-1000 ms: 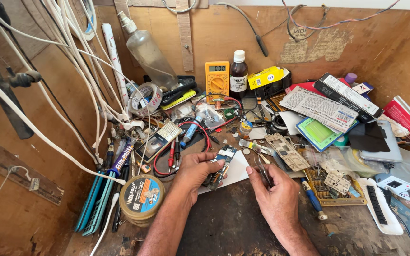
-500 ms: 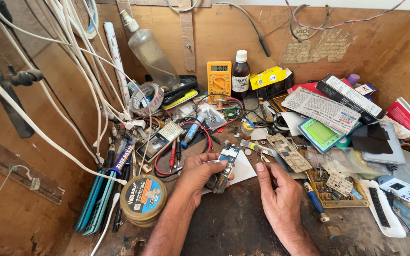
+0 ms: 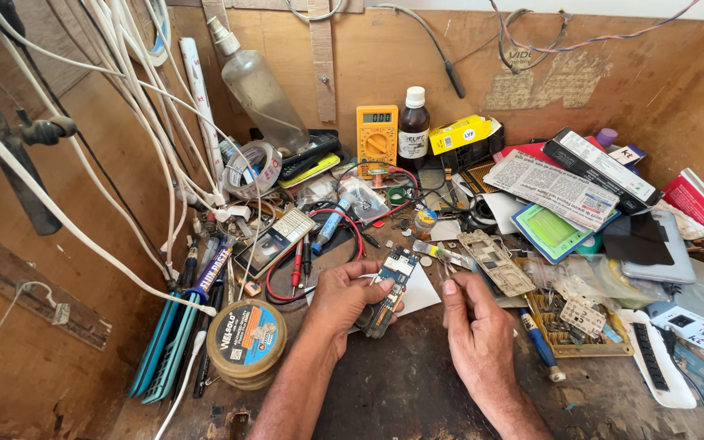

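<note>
Brown bottle [image 3: 413, 130] capped white, contents hidden, beyond hands

My left hand [image 3: 344, 297] hides the lower end of the circuit board [image 3: 390, 281]; my forearms run off the bottom edge.

An electronics repair workshop, by the look of the cluttered wooden counter [image 3: 417, 391]: yellow multimeter [image 3: 376, 140], bare circuit boards [image 3: 495, 261], solder tin [image 3: 246, 336], screwdrivers [image 3: 541, 346], tape roll [image 3: 253, 169], white cables [image 3: 124, 122] hanging down the wall.
</note>
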